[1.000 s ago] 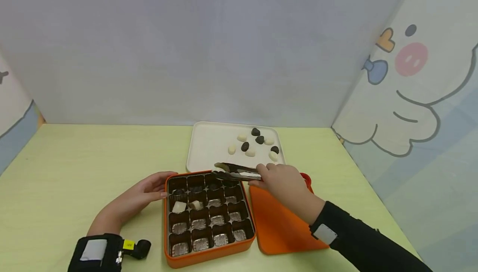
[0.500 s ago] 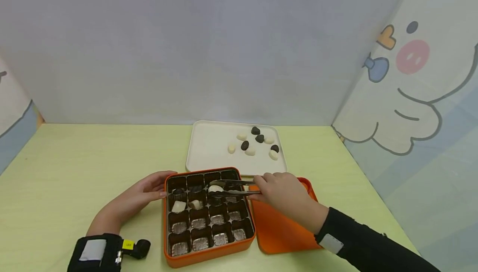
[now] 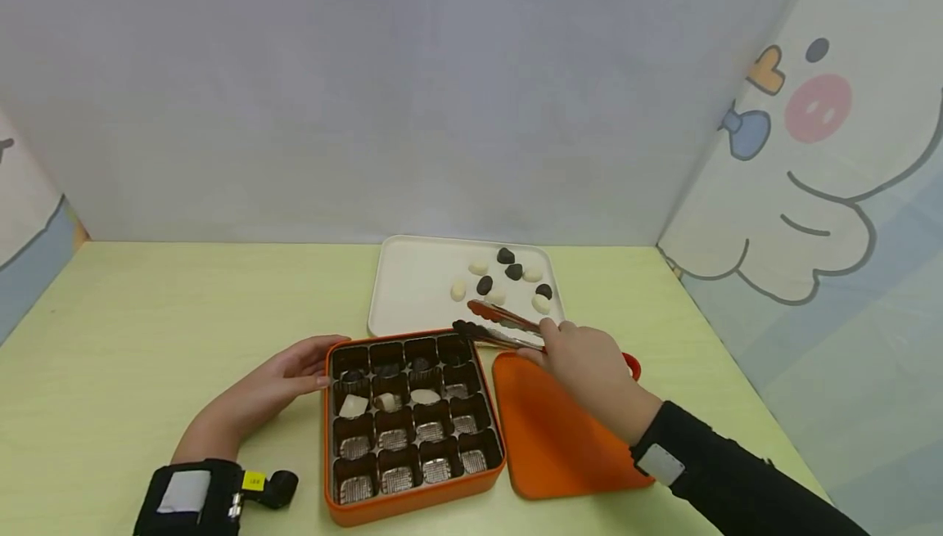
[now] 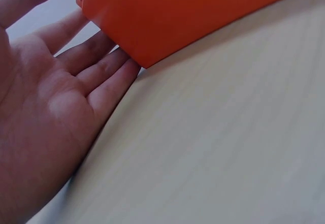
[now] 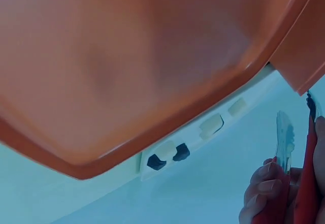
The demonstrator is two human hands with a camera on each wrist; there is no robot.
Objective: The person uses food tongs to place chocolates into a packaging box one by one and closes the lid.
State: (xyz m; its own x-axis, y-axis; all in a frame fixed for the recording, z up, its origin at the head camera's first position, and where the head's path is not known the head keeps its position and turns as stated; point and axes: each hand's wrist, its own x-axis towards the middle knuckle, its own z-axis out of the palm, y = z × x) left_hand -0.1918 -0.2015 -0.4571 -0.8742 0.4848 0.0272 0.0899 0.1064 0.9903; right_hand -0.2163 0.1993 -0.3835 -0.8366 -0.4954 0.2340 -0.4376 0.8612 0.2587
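My left hand rests at the left side of an orange box. In the left wrist view its fairly straight fingers touch the box wall. A brown compartment tray fills the box. Dark pieces lie in its back row. In the second row sit a square white piece, a partly shaded white piece and an oval white piece. My right hand grips tongs by their red handles. The tongs' tips stand apart with nothing between them, over the box's back right corner and the tray's front edge.
A white tray stands behind the box, with several white and black pieces on its right half. An orange lid lies right of the box, beneath my right forearm. Walls enclose the table at the back and sides.
The tongs carried the oval white piece down into the third compartment of the second row and let it go. They then rose and moved right, towards the white tray. My left hand stayed put.
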